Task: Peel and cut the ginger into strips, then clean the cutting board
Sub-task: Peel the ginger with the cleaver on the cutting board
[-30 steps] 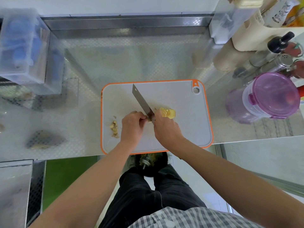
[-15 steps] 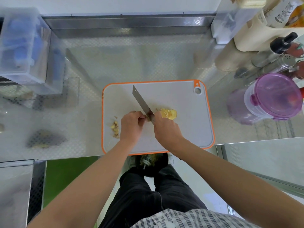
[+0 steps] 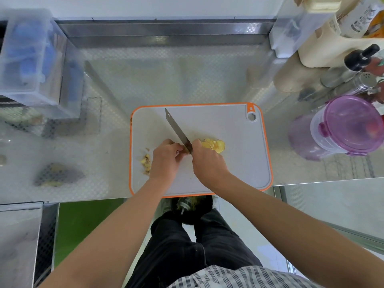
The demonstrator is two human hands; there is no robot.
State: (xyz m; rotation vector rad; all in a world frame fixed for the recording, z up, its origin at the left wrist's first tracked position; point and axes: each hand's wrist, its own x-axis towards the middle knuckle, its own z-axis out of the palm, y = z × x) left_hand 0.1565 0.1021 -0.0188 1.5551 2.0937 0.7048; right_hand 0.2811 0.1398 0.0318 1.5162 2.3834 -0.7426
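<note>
Gripping knife (image 3: 177,130), right hand (image 3: 207,163) closed; left hand (image 3: 166,161) pinching ginger (image 3: 184,150).

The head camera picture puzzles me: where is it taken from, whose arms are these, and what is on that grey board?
No machine here: a person wears a camera on the head, looking down at their own bare arms. The right hand grips a knife, its blade slanting away across the orange-edged cutting board. The left hand is curled over a small piece next to the blade, mostly hidden. Yellow ginger slices lie just beyond the right hand, and small scraps lie left of the left hand. The board rests on a metal counter; a purple-lidded container stands to the right.
</note>
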